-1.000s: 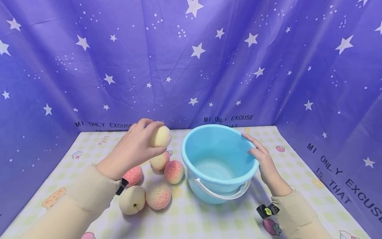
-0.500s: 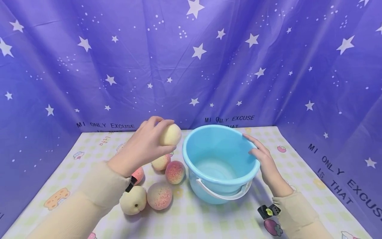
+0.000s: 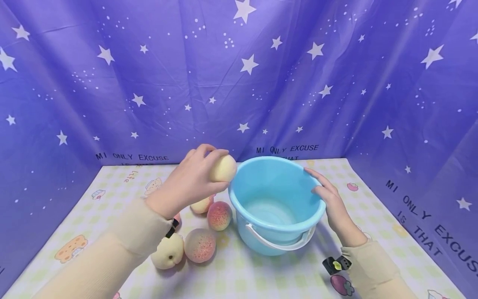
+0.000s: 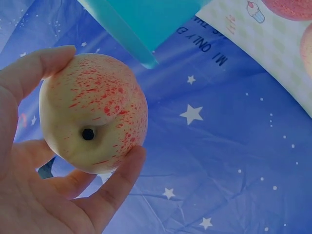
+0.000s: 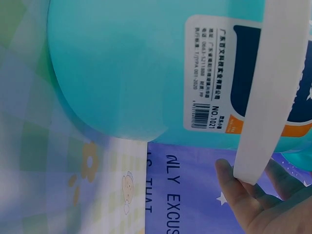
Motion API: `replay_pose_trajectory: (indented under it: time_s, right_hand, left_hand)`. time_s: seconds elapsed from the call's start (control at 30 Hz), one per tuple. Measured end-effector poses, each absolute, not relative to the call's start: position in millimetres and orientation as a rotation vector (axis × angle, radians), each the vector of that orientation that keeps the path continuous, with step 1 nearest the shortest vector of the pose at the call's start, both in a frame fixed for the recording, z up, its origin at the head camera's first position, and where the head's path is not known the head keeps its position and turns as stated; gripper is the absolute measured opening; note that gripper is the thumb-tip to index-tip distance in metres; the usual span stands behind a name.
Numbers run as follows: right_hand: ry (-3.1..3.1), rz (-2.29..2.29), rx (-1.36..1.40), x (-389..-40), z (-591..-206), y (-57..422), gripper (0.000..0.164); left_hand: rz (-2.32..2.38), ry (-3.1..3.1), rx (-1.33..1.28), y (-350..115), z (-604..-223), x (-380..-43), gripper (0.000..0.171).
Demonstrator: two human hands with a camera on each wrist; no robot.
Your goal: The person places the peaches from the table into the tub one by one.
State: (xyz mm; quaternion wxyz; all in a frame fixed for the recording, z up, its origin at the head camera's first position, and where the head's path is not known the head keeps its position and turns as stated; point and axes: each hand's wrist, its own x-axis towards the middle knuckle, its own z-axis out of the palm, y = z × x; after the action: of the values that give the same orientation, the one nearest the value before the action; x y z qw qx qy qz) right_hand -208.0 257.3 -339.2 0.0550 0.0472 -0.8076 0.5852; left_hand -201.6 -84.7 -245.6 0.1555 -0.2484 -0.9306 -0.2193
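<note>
Left hand (image 3: pixel 189 176): curled round a red-flecked peach (image 3: pixel 224 169), raised near the left edge of the bucket (image 3: pixel 285 187)
Right hand (image 3: pixel 335 205): gripping the bucket's right edge
Loose peaches (image 3: pixel 219 216): five on the worktop (image 3: pixel 291 278), left of the bucket, one mostly hidden
White handle (image 3: pixel 285 247): lowered on the bucket's near side
Starry curtain (image 3: pixel 209 83): behind the bucket
</note>
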Motion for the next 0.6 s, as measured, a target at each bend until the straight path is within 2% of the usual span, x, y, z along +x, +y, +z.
replay_pose_trajectory:
  time_s: [0.6]
  right_hand:
    - [-2.445,1.777,0.152,-210,-342,259,0.065]
  left_hand:
    - [-0.561,-2.635,-0.811,-60,-252,-206,0.064]
